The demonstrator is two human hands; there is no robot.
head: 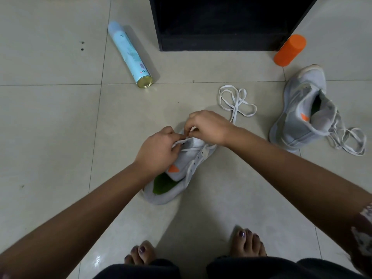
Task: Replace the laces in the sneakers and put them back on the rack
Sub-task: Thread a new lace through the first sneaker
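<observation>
A grey sneaker (188, 158) lies on the tiled floor (60, 117) just ahead of the person's bare feet (247, 244), heel toward them and toe pointing away. Its green insole (161, 185) and an orange tab (173, 169) on the tongue are showing. Both hands meet over its front eyelets. The left hand (159, 152) rests on the shoe's left side, its fingers curled and pinching a white lace (190, 149) that crosses the tongue. The right hand (209, 127) comes in from the far side, its fingers (189, 128) bent tight and pinching the same lace just beside the left fingertips. Beyond the right wrist a looped lace (235, 101) lies slack on the floor, with one strand running back toward that wrist; whether it is the same lace cannot be told. To the right, well apart, the second sneaker (302, 109) lies tipped on its side, with its own grey-white lace (350, 141) spilling loosely onto the tiles. A pale blue spray can (130, 57) lies on its side at the upper left. A black rack (229, 23) stands at the top, and an orange cylinder (289, 50) sits near its right corner.
</observation>
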